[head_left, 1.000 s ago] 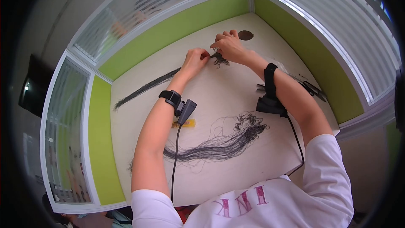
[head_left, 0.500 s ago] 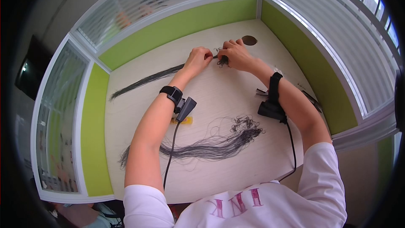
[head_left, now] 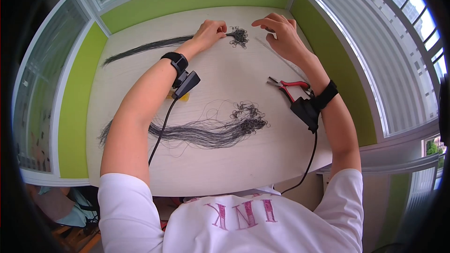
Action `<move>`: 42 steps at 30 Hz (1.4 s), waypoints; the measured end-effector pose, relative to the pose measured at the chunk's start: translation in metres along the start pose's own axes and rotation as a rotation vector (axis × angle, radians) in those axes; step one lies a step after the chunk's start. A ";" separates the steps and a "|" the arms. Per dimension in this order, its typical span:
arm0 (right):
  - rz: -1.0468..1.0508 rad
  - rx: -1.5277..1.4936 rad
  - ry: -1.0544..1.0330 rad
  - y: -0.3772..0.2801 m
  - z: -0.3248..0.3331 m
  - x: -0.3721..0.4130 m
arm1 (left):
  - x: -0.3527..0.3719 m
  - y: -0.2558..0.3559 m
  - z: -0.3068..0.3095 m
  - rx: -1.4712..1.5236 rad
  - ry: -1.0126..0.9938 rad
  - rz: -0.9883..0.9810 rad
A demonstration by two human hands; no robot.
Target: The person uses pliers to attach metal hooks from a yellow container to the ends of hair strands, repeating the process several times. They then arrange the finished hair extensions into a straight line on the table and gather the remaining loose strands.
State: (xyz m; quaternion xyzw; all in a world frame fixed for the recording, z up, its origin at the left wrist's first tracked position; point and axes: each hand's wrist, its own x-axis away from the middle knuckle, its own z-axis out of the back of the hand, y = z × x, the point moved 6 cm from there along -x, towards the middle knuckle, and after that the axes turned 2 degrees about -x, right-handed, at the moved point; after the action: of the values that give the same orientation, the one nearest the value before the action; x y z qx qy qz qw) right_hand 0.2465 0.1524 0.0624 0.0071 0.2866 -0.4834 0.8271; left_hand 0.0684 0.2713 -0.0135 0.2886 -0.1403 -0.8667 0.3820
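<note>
My left hand (head_left: pixel 210 34) pinches a narrow bundle of thin dark strands (head_left: pixel 150 47) near its right end, at the back of the table. To the right of those fingers the bundle ends in a tangle of small curls (head_left: pixel 240 37). My right hand (head_left: pixel 282 33) hovers to the right of the curls, apart from them. Its index finger stretches left and nothing shows between its fingers. Closer to me lies a second, wider bundle of dark strands (head_left: pixel 211 133), loosely spread, with curled tips at its right end.
Pliers with red handles (head_left: pixel 294 84) lie beside my right wrist, partly covered by its strapped device (head_left: pixel 307 112). A second device (head_left: pixel 186 84) sits on my left wrist; both trail cables. Something yellow (head_left: pixel 184 97) lies behind it. Green panels (head_left: pixel 197 2) border the table (head_left: pixel 225 173).
My right hand has let go of the bundle's curled end and moved right. My left hand still holds the bundle. The camera view has shifted, and the pliers now show more fully.
</note>
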 end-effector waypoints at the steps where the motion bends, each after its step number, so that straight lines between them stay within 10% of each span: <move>1: -0.032 0.008 -0.012 -0.003 0.007 0.006 | -0.001 0.000 -0.001 -0.012 -0.015 -0.006; 23: -0.197 -0.212 -0.242 -0.012 -0.015 0.116 | 0.063 0.056 0.065 -0.167 0.069 -0.069; 42: 0.332 -0.408 0.386 -0.109 0.018 0.109 | 0.204 0.069 0.087 -0.417 -0.135 -0.182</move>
State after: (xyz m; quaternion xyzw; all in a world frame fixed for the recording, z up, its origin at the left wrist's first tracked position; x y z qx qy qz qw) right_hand 0.2079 0.0026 0.0543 -0.0206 0.5239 -0.2643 0.8095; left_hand -0.0549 0.0751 0.0079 0.1563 0.0432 -0.9251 0.3434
